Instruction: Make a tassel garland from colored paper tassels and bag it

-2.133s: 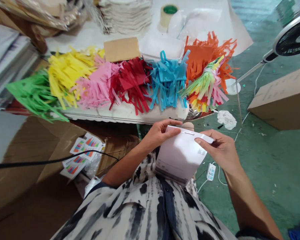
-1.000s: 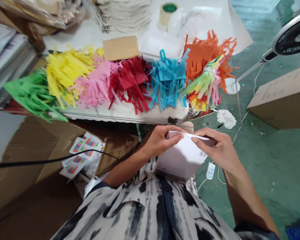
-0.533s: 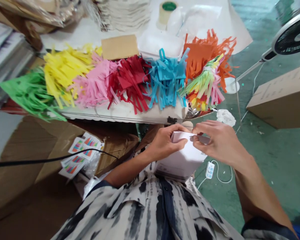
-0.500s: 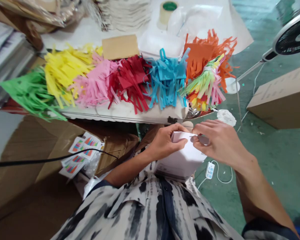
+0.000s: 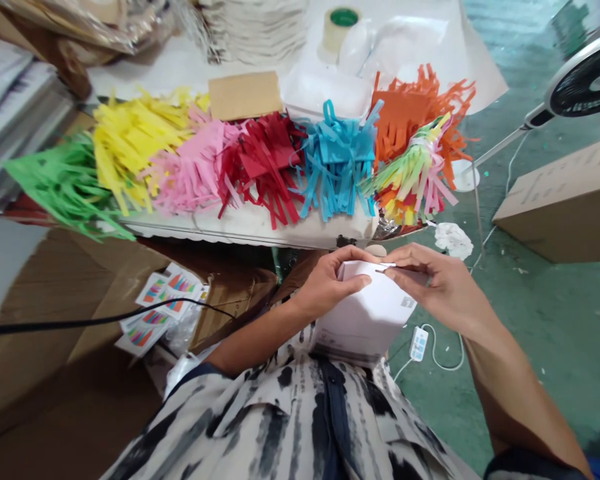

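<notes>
A stack of white cards [image 5: 365,313] rests against my chest, below the table edge. My left hand [image 5: 330,283] grips its upper left corner, thumb on the face. My right hand [image 5: 433,283] pinches the top edge of the front card at its right side. On the table just beyond lie tissue-paper tassels in a row: green [image 5: 65,187], yellow [image 5: 130,140], pink [image 5: 190,170], red [image 5: 260,160], blue [image 5: 335,157] and orange [image 5: 410,113]. A multicoloured tassel bundle [image 5: 413,177] hangs over the table's right corner.
A tape roll [image 5: 337,27], a brown card [image 5: 244,95] and a white tray [image 5: 325,90] sit farther back. Printed cards [image 5: 163,307] and a black cable [image 5: 105,322] lie over cardboard at left. A fan [image 5: 583,80], a carton [image 5: 565,200] and a power strip [image 5: 419,343] are on the green floor.
The card stack tipped flatter toward my chest and rose a little. My right hand slid from the right edge onto the top edge, closing into a pinch beside my left hand.
</notes>
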Demonstrator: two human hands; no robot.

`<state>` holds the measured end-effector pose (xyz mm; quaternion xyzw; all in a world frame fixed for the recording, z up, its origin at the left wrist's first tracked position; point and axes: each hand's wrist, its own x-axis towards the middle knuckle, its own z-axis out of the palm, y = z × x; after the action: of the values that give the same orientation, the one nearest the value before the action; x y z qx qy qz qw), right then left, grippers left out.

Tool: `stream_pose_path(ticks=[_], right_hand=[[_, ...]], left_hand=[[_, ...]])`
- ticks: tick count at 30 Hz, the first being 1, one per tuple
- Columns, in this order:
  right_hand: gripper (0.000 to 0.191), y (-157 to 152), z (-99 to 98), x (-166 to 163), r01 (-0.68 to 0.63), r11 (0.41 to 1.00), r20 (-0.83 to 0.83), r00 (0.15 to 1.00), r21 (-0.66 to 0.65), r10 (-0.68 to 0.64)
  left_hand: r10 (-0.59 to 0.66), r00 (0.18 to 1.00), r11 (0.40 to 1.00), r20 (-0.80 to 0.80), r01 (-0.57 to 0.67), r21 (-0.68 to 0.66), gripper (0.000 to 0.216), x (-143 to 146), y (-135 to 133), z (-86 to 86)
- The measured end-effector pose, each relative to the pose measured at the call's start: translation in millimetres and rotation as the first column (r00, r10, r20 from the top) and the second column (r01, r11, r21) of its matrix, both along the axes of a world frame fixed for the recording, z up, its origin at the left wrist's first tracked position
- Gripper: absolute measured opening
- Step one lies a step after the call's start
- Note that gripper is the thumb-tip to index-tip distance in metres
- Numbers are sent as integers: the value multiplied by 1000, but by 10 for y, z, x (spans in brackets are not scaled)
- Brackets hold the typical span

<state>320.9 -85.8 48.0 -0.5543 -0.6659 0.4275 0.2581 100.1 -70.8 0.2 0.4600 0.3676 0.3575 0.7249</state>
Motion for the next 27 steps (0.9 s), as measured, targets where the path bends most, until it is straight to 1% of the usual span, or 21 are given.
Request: stream_pose_path(ticks=[2, 4, 6, 8, 9, 10, 12, 14, 15, 18, 21, 24, 27], right_hand=[[21, 16, -53, 14, 68, 995, -168, 983, -75, -80], [21, 21, -120, 19, 153, 983, -279, 944, -105, -177], [18, 6, -178, 22, 288, 956, -327, 899, -64, -292], [16, -30, -209, 36, 423, 906, -320, 862, 27, -393], [18, -55, -213, 49, 457, 888, -297, 857, 58, -421], [22, -83, -210, 65, 459, 886, -263, 865, 68, -428], [29, -144, -198, 96, 391, 920, -196, 904, 12, -381], [29, -199, -189, 115, 325, 944, -162, 930, -61, -331], [28, -221, -187, 116, 328, 943, -157, 929, -64, -334], [25, -242, -181, 95, 400, 916, -166, 904, 8, -394], [24, -195, -165, 62, 426, 903, -190, 893, 56, -409], [23, -92, -151, 27, 426, 902, -278, 877, 70, -392], [25, 49, -128, -16, 410, 911, -373, 852, 39, -367]], left_hand=[[3, 1000, 1000, 24, -2, -26, 32, -2, 3, -8], [6, 999, 999, 31, -5, -39, 37, 0, 12, -17], [11, 999, 999, 43, -10, -39, 43, -5, 24, -27], [22, 999, 999, 48, -20, -41, 47, -23, 37, -39], [29, 999, 998, 37, -27, -54, 46, -37, 43, -45], [41, 999, 997, 17, -39, -73, 44, -54, 50, -51], [75, 997, 990, -27, -77, -121, 42, -90, 69, -53], [113, 993, 981, -41, -118, -156, 43, -123, 98, -37], [129, 991, 977, -34, -132, -165, 43, -136, 115, -20], [145, 989, 973, 12, -141, -184, 44, -171, 173, 54], [135, 988, 975, 71, -120, -185, 49, -215, 230, 133], [88, 990, 989, 107, -74, -130, 49, -278, 294, 207], [96, 994, 995, 53, -97, 23, 45, -337, 364, 317]])
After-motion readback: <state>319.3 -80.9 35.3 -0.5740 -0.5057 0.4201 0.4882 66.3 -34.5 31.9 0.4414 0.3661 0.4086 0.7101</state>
